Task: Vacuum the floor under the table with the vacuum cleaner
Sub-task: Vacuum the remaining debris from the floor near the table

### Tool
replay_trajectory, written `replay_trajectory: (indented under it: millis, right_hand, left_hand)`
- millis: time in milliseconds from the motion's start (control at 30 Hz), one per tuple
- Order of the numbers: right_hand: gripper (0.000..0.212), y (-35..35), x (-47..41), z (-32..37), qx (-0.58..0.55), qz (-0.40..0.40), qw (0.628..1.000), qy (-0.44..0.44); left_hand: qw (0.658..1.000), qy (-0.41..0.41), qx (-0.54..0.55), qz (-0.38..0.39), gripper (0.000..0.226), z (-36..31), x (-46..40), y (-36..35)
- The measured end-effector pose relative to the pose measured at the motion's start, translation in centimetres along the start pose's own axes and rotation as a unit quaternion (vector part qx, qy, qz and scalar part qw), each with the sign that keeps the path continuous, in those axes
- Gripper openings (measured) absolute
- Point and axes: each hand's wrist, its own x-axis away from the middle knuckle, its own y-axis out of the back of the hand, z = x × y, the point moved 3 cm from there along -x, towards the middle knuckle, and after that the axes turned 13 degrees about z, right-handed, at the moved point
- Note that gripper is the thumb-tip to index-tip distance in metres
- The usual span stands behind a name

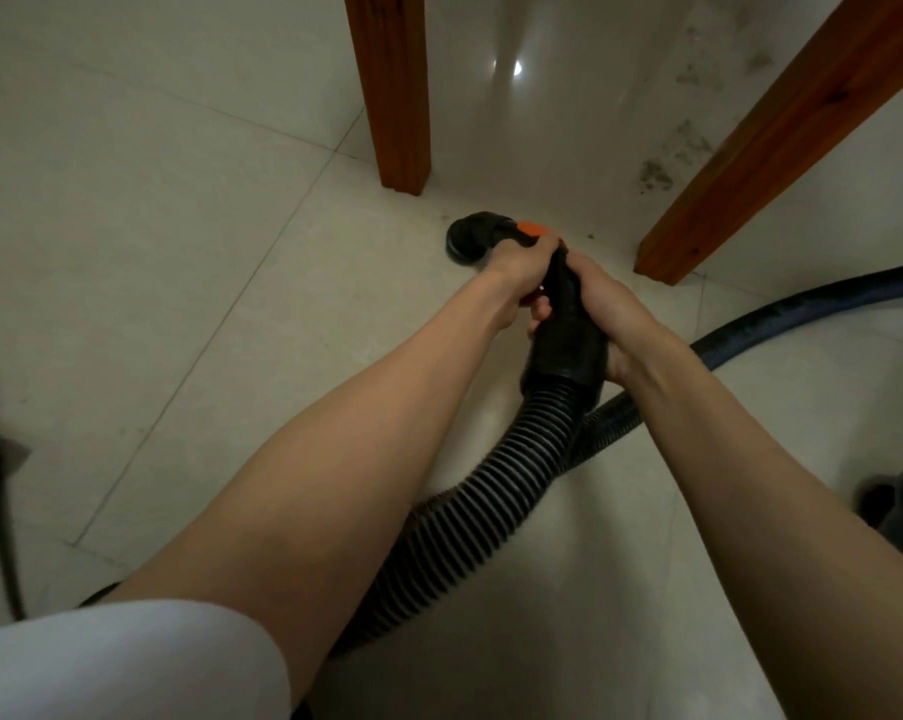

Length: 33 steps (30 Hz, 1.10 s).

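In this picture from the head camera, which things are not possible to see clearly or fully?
- Table top: cut off by the upper edge; only two wooden legs show.
- Vacuum cleaner body: out of frame; the ribbed hose runs under the left arm.
- Nozzle opening: faces the floor, partly behind the left hand.
- Handle: largely covered by the left hand and right hand.
- Grey object at right edge: blurred, cut off.

Left hand (522, 270), right hand (602, 298) — both clenched
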Motion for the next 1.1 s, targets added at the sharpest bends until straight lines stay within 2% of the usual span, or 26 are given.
replay_trajectory:
  millis: [133,333,467,867,967,1100]
  right_hand:
    - [0.038,0.1,-0.3,0.2,0.045,0.027,0.998,-0.025]
    - [0.040,-2.3,-2.3,0.1,0.082,-0.002,0.996,0.021]
    - [0.034,-3.3,-2.7,0.5,0.040,0.044,0.998,-0.015]
    - [0.041,-5.3,-3.9,0.1,0.111,0.140,0.977,-0.115]
    - [0.038,-5.9,-4.3,-0.2,0.087,0.129,0.982,-0.104]
    - [0.035,-6.1,-5.2,0.2,0.071,0.071,0.994,-0.041]
  left_hand:
    - [1.000,0.006,-0.011,-0.014,0.028,0.2,-0.6,1.3]
    - [1.000,0.001,0.017,-0.017,0.036,-1.2,-0.7,2.9]
    - [0.998,0.009,0.040,-0.051,0.033,-1.3,-0.3,3.6]
    - [0.989,0.077,0.045,-0.114,0.027,-0.8,0.5,7.6]
    - [0.987,0.086,0.051,-0.127,0.023,-0.9,0.4,8.0]
    - [0.991,0.030,0.077,-0.109,0.019,-1.5,0.1,7.5]
